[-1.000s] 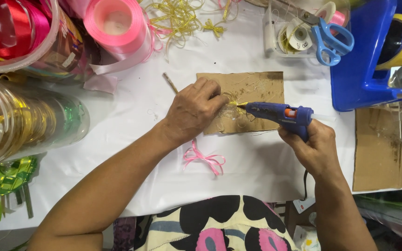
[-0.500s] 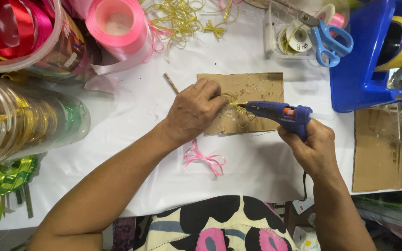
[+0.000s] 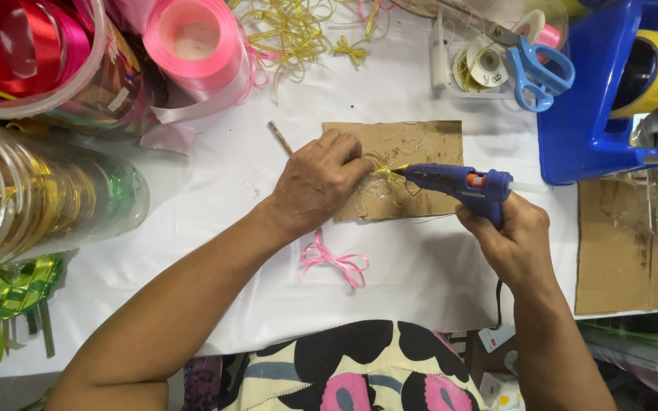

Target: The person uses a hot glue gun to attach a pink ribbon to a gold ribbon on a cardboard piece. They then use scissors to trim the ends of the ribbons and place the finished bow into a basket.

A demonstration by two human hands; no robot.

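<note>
— Nothing much has shifted since a moment ago: both hands stay over the one cardboard sheet [image 3: 397, 171] on the white surface [image 3: 215, 198].

— Fingers?

— Left hand [image 3: 317, 183] pinches one small gold bow [image 3: 381, 172]; right hand [image 3: 515, 243] is wrapped tight round one blue glue gun [image 3: 458, 184], nozzle touching it.

— Else?

— One pink bow [image 3: 335, 262] nearby, one pair of blue scissors [image 3: 535, 65], one pink ribbon roll [image 3: 192, 46].

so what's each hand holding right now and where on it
Right hand holds the blue glue gun by its handle; left hand pins a small gold bow to the cardboard.
</note>
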